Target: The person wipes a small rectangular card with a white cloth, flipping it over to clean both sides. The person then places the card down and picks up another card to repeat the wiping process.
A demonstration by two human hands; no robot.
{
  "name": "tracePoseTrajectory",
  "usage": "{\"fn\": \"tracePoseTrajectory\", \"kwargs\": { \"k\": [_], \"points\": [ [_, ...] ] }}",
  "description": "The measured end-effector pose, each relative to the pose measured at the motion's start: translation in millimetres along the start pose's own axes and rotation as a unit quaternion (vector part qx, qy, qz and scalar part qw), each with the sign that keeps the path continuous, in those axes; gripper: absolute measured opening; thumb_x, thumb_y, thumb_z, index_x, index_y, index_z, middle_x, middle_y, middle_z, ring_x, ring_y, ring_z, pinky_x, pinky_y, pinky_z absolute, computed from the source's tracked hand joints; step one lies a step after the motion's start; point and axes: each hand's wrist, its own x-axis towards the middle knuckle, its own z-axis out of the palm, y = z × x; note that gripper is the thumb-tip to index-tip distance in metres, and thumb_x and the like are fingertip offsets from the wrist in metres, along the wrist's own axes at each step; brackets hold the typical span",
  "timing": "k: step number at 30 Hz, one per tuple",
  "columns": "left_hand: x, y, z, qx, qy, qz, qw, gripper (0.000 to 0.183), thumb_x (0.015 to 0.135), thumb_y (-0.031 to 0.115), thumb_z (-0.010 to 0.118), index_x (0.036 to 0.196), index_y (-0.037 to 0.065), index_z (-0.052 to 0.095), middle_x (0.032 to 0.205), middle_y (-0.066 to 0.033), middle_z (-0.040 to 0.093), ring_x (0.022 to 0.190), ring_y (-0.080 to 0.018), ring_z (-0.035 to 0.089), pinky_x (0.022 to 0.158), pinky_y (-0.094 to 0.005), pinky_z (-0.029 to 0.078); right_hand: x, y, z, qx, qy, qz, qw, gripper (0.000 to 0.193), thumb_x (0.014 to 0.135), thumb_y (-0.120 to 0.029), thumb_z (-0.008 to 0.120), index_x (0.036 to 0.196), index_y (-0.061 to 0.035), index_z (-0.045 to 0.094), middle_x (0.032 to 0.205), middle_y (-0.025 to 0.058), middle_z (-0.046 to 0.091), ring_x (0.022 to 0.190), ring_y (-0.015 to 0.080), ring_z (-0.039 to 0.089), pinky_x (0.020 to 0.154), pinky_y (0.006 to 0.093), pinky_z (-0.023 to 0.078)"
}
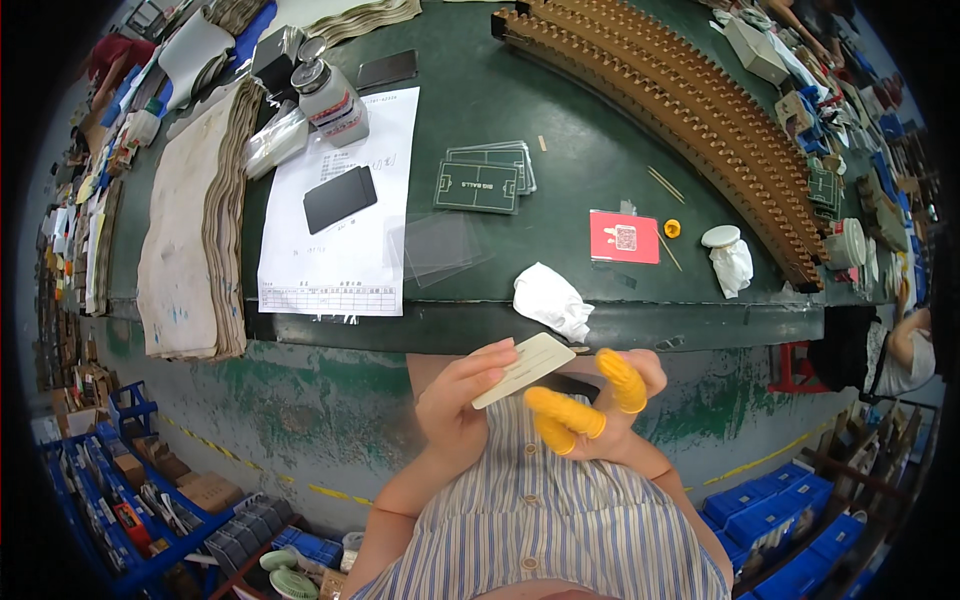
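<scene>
My left hand (455, 398) pinches a thin, pale cream rectangular card (528, 371) by its left end, tilted in front of my striped top. Beside the card's right end is my right hand (612, 418), with yellow finger cots on several fingers, which are apart and hold nothing. A crumpled white cloth (552, 302) lies at the table's near edge, just beyond the card. Farther back sits a small stack of dark green cards (478, 187) with white line markings. Clear plastic sheets (440, 247) lie left of the cloth.
On the green table (570, 240) are a red card (612, 236), thin wooden sticks (666, 184), a small yellow cup (672, 229) and a white-wrapped item (732, 266). Slotted brown racks (670, 110) curve along the right. A printed sheet (340, 260), metal-topped bottle (333, 100) and fabric stack (195, 220) occupy the left.
</scene>
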Motion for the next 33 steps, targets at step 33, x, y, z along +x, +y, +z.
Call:
{"fn": "tracePoseTrajectory", "kwargs": {
  "k": [33],
  "points": [
    [-3,-5,1,-0.020,-0.004,-0.018,1.000,0.025,0.081,-0.010,0.055,0.103,0.002,0.058,0.105,-0.0200,0.064,0.102,-0.0381,0.062,0.087,-0.0401,0.051,15,-14,10,0.011,0.037,-0.035,0.999,0.034,0.065,-0.037,0.072,0.099,-0.0396,0.067,0.112,-0.0026,0.048,0.110,0.0211,0.031,0.087,0.0385,0.028]
  ]
}}
